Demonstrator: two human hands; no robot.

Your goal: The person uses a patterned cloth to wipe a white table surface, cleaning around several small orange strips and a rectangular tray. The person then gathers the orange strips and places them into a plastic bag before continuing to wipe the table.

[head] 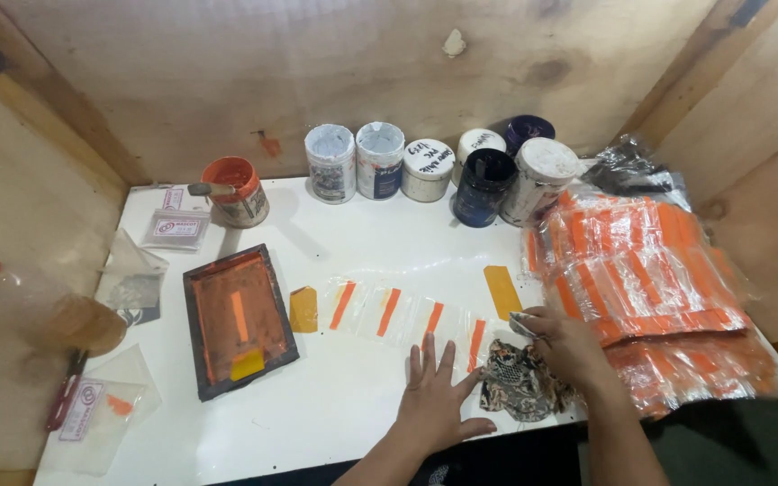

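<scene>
My left hand (437, 396) lies flat on the white table (344, 405), fingers spread, pressing the near edge of a row of clear plastic sleeves (407, 310) that carry orange stripes. My right hand (562, 340) sits just to the right, closed on a crumpled patterned rag (520, 378), at the right end of that row. A yellow-orange strip (502, 292) lies just above my right hand.
A dark screen frame with orange ink (238, 319) lies at the left. Paint tubs (443, 166) line the back wall, with an orange-stained tub (236, 191) further left. A pile of printed clear sleeves (650, 270) fills the right side. Small clear bags (101, 405) lie at the left edge.
</scene>
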